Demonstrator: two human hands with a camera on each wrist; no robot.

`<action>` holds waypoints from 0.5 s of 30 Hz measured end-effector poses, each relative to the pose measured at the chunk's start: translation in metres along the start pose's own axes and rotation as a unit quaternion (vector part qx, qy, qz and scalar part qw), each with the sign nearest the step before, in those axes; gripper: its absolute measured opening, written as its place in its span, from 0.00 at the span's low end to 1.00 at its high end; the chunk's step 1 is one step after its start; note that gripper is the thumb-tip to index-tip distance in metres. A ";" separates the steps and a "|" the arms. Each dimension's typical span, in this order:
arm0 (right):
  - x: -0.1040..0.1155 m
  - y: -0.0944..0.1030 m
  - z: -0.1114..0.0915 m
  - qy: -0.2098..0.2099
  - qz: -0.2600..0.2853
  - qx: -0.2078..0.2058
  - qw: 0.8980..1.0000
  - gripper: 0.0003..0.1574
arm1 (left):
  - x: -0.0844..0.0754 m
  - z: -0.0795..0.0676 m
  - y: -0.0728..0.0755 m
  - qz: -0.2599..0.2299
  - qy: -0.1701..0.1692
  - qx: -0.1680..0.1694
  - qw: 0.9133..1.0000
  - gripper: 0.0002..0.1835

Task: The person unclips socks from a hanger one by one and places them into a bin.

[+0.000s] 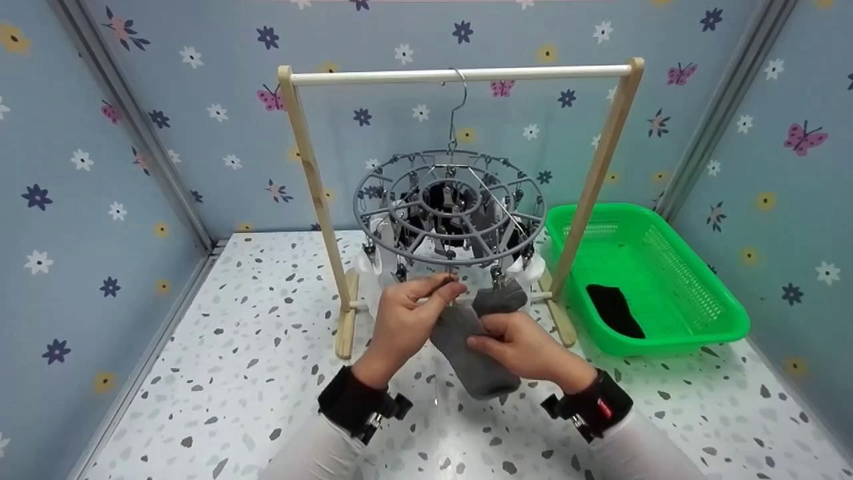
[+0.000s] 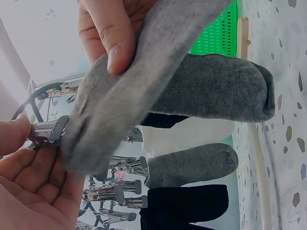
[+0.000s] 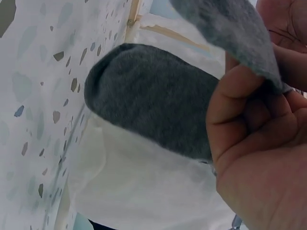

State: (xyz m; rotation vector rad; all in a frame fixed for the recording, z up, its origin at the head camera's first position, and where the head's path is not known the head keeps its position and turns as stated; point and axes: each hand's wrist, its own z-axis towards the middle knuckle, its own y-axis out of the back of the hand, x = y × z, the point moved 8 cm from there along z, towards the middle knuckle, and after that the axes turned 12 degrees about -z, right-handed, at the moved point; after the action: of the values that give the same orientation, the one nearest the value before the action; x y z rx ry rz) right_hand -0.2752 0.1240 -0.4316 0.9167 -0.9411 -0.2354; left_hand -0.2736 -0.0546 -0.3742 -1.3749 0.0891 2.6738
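My left hand [image 1: 410, 317] pinches a metal clip [image 2: 48, 132] between thumb and fingers, at the front of the round grey hanger [image 1: 360, 213]. My right hand [image 1: 523, 343] grips a grey sock [image 1: 476, 373], thumb on top. The upper end of this sock is right at the tip of the clip, and its foot end points down toward the table. Beside it, another grey sock [image 2: 216, 88] hangs from the hanger. Further along hang a white sock [image 2: 192, 136], a grey one [image 2: 196, 163] and a black one [image 2: 192, 206], below several metal clips.
The hanger's hook [image 1: 458, 100] hangs on the white bar [image 1: 533, 73] of a wooden stand [image 1: 596, 167]. On the right, a green basket [image 1: 730, 323] stands on the speckled table [image 1: 266, 400] with a black sock [image 1: 613, 310] in it. Patterned walls [image 1: 800, 200] enclose the table.
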 end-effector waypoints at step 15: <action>0.001 0.031 -0.010 0.024 -0.054 0.018 0.998 0.29 | -0.005 0.000 0.004 0.032 0.021 -0.010 0.999 0.16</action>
State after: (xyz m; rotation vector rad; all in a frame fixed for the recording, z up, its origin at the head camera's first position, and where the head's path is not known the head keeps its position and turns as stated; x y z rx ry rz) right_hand -0.2731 0.1479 -0.4097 1.0041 -0.8551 -0.2882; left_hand -0.2708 -0.0586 -0.3704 -1.4590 0.1132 2.7053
